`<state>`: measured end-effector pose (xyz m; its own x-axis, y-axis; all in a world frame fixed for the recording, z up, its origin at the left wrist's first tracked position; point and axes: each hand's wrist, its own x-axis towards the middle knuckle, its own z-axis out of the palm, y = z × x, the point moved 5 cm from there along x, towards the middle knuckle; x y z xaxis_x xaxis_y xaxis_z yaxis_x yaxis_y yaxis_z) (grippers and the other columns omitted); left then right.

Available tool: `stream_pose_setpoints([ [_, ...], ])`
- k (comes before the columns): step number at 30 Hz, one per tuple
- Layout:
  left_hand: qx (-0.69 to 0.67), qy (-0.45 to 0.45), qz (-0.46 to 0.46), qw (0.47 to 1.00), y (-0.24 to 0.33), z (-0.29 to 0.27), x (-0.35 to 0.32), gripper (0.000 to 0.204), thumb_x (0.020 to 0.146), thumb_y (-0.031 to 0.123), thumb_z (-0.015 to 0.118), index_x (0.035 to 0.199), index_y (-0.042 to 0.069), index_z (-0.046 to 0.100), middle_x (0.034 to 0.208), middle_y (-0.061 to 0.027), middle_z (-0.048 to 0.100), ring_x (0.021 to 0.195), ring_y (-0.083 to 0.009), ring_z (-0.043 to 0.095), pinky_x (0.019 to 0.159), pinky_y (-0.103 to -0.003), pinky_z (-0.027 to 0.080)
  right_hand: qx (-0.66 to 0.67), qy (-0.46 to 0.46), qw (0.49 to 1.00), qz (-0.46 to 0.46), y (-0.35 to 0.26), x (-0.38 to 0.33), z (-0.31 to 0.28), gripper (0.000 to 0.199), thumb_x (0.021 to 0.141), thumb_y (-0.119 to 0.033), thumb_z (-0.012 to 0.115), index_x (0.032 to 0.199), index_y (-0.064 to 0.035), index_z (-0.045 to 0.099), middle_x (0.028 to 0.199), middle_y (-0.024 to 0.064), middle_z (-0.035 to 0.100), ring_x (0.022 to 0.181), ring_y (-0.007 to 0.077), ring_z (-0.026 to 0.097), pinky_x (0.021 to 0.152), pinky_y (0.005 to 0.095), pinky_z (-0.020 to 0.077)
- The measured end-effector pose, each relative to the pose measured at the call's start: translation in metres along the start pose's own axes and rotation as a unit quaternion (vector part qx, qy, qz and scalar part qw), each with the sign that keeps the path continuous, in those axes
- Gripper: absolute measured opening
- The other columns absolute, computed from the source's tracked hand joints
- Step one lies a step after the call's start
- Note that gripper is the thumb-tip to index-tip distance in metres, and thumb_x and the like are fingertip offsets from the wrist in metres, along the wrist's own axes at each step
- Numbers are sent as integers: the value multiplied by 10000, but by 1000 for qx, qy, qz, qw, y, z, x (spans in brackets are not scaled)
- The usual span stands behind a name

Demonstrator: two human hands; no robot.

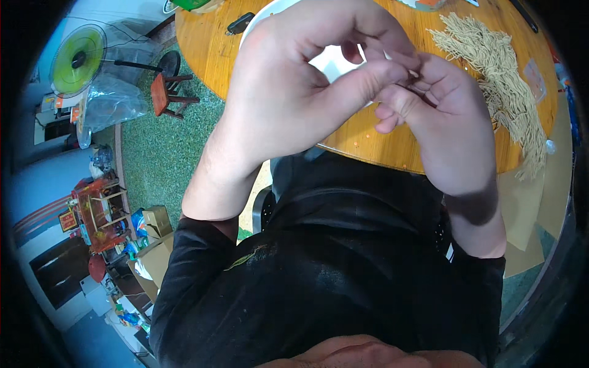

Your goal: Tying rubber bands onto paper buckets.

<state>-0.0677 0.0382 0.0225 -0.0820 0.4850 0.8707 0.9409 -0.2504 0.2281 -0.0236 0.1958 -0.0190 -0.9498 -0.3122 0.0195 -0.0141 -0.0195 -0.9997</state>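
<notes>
Close to the camera, my left hand (288, 92) and my right hand (451, 113) meet over the table's near edge. Thumb and fingers of each are pinched, and the tips touch or nearly touch one another. Whatever lies between them, if anything, is too small or hidden to make out. Behind my left hand, partly covered by it, a white tray or basin (333, 63) rests on the round wooden table (205, 40). To the right of my right hand spreads a loose bundle of beige strands, like yarn or cord (506, 80).
A black key fob (240, 23) lies at the table's left. On the green floor stand a small wooden stool (162, 95) and a green fan (78, 59). Cardboard boxes (156, 222) and a cluttered shelf (101, 214) line the left wall. Flat cardboard (521, 211) lies at the right.
</notes>
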Motion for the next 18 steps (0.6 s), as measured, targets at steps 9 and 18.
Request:
stream_pose_setpoints([
  [9,-164,19,-549,820,20,0,-21,209,951,-64,721,1128,7,637,1023,-56,695,944,-118,676,876,-283,552,16,-2,999,-38,4,-6,-7,125,1072,-53,648,1155,33,686,960,59,703,857,112,686,793,263,596],
  [18,77,-61,-403,910,25,3,-9,167,903,-9,789,1044,36,713,875,-17,711,836,-127,720,815,-283,601,15,5,995,-97,15,-10,-18,121,1052,-34,687,1147,39,706,996,83,737,835,118,693,754,253,566],
])
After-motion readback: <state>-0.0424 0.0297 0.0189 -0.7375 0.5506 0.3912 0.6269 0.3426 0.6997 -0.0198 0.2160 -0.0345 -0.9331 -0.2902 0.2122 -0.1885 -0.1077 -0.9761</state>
